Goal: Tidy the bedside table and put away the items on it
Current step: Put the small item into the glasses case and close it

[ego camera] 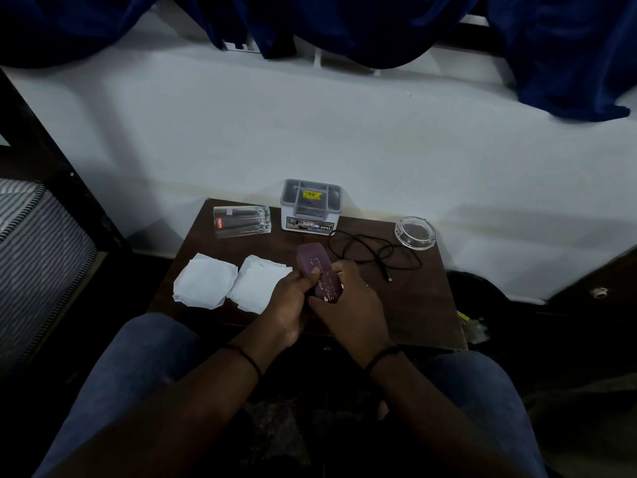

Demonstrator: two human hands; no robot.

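Purple and printed with pale lettering, the case (319, 273) sits clamped between both our hands over the table's (424, 305) middle: left hand (291, 305) gripping its near left side, right hand (348, 305) wrapped over its near end. Two napkins (201, 282) lie at the left edge. Along the back edge stand a glass (241, 221), a box (310, 205) and what may be an ashtray (414, 232). A cable (375, 251) lies beside the case.

Dim, bluish light; warped edges
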